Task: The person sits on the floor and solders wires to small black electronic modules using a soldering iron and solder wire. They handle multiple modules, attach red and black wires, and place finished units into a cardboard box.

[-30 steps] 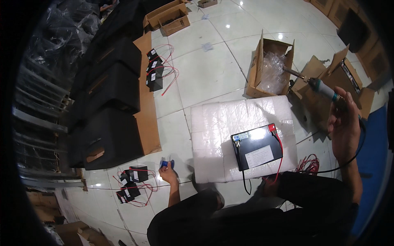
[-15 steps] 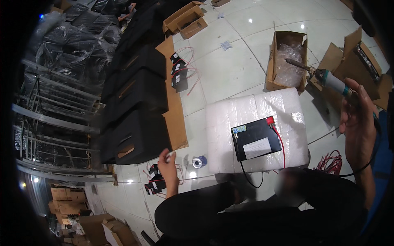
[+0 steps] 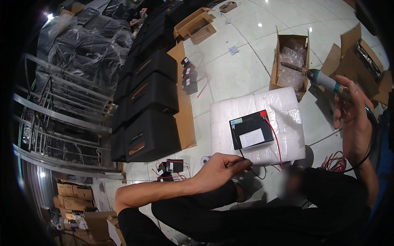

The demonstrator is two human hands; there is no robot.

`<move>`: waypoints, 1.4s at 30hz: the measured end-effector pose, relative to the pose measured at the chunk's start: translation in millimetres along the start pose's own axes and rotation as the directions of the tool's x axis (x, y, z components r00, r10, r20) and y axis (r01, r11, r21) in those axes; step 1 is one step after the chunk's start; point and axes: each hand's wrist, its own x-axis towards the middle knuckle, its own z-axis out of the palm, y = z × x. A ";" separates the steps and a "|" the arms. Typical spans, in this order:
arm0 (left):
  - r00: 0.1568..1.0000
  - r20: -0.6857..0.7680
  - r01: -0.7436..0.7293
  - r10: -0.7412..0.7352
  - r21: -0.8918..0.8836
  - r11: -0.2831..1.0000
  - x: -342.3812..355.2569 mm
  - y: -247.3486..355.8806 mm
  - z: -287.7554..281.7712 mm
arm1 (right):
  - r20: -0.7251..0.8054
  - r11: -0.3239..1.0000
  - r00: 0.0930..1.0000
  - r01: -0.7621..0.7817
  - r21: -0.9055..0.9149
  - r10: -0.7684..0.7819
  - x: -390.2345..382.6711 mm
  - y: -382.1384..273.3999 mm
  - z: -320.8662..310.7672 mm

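A black battery (image 3: 252, 130) with a pale label and one red corner lies on a white foam block (image 3: 291, 141). A red wire (image 3: 277, 143) and a black wire (image 3: 260, 178) run from its terminals over the near side. My left hand (image 3: 221, 171) is closed at the foam's near edge, thumb and fingers pinched on the black wire; the fingertips partly cover it. On the right, my right hand (image 3: 356, 110) grips a soldering iron (image 3: 326, 81) with a white and teal handle, its tip pointing left, away from the battery.
A solder spool (image 3: 205, 160) stands partly behind my left hand. Small batteries with wires (image 3: 174, 165) lie nearby, others (image 3: 188, 78) farther off. Black cases (image 3: 152, 129) line the left. A carton with bubble wrap (image 3: 292, 65) stands behind the foam; red wires (image 3: 334, 162) lie right.
My left hand has come right, from beside the small batteries to the black wire at the foam's near edge. The soldering iron has shifted slightly left in my right hand. The whole view has tilted a little.
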 end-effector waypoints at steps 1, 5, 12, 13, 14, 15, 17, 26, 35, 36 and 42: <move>0.999 -0.030 -0.018 0.018 0.010 1.000 1.3 -2.2 3.6 | 0.005 1.000 1.000 0.003 -0.002 -0.003 -0.6 0.0 -0.4; 0.994 -0.048 -0.091 0.098 0.122 0.988 -7.6 -9.0 4.3 | -0.011 1.000 1.000 -0.005 0.007 0.005 -2.1 0.9 -1.9; 0.931 -0.098 -0.306 0.351 0.313 0.899 -9.5 -19.6 3.4 | -0.029 0.996 0.997 0.066 -0.056 -0.068 -0.9 6.5 -2.2; 0.924 -0.099 -0.317 0.370 0.344 0.884 -9.0 -19.8 3.9 | -0.019 0.998 0.999 0.049 -0.037 -0.050 -1.2 7.0 -2.6; 0.928 -0.105 -0.311 0.357 0.308 0.899 -9.0 -19.5 4.3 | -0.016 0.998 0.999 0.041 -0.039 -0.042 -1.7 7.1 -3.2; 0.936 -0.119 -0.288 0.331 0.279 0.916 -9.0 -19.2 5.5 | -0.002 0.997 0.998 0.059 -0.055 -0.059 -1.9 6.9 -3.6; 0.933 -0.132 -0.280 0.334 0.317 0.906 -9.2 -18.4 4.3 | 0.006 0.998 0.999 0.033 -0.046 -0.033 -2.0 5.1 -4.4; 0.835 -0.360 -0.273 0.416 0.386 0.881 15.0 -38.5 -26.4 | 0.053 0.986 0.998 0.018 0.163 -0.027 10.9 7.5 -11.9; 0.945 -0.191 -0.256 0.265 0.072 0.964 12.5 -25.7 -15.8 | -0.350 0.873 0.811 0.367 -0.320 -0.469 -53.4 20.1 -159.2; 0.943 -0.200 -0.246 0.264 0.112 0.963 13.7 -26.5 -14.7 | -0.413 0.853 0.771 0.311 -0.420 -0.484 -66.6 30.5 -180.7; 0.917 -0.308 -0.177 0.255 0.258 0.950 27.6 -38.4 -19.1 | -0.100 0.139 0.769 -0.015 -0.990 -0.632 -112.4 157.3 -287.3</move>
